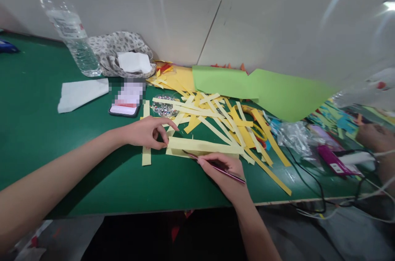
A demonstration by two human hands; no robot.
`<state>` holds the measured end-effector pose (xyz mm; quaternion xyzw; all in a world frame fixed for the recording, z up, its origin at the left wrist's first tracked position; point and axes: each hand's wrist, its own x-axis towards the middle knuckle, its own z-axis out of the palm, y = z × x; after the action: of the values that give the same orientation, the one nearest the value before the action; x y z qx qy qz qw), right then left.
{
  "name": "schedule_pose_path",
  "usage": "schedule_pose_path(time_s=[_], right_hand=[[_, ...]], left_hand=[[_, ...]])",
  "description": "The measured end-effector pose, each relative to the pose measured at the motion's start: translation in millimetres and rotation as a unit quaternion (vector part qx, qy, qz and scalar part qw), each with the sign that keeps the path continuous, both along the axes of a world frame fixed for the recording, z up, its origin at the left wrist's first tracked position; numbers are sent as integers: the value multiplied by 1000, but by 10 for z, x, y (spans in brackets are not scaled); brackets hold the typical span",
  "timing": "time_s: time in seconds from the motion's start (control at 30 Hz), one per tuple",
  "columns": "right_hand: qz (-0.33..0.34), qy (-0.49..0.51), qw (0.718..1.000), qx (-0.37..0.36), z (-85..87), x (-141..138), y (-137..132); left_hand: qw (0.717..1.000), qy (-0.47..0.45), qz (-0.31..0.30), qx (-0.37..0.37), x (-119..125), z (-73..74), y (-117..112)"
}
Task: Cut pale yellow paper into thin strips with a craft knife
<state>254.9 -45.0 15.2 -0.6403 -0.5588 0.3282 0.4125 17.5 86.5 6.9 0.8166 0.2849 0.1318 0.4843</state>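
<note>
Found right hand [235, 165] clamped on a slim purple tool [230, 174], tip over the lower part of a folded yellow paper [203, 145]. Found left hand [146, 132] with thumb at the left end of that paper, index finger raised apart; cannot tell whether pinching it. Located folded yellow paper flat between both hands, lengthwise near the front of the green counter [123, 183]. Noted one pale strip [146, 158] just beside it, partly behind left hand. Recorded beyond, a loose heap of yellow strips [212, 115], some crossing a clear dish [166, 105] of small beads. Logged to the left a phone [125, 100], a white tissue [82, 92], and an upright water bottle [69, 28] beside a spotted cloth [106, 49]. Observed green sheets [286, 88] against the wall [277, 14] and, far right, another person's hand [375, 137].
</note>
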Motion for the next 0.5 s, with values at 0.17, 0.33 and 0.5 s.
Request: schedule_pose_path(time_s=[0.17, 0.33, 0.5], right_hand=[[-26, -13, 1000, -10, -13, 200, -63], [-39, -18, 999, 10, 11, 303, -99], [-34, -10, 999, 31, 11, 222, -131]], left_hand=[[1000, 8, 8, -9, 7, 10, -11], [1000, 19, 11, -16, 7, 28, -24], [1000, 23, 12, -16, 10, 26, -20]])
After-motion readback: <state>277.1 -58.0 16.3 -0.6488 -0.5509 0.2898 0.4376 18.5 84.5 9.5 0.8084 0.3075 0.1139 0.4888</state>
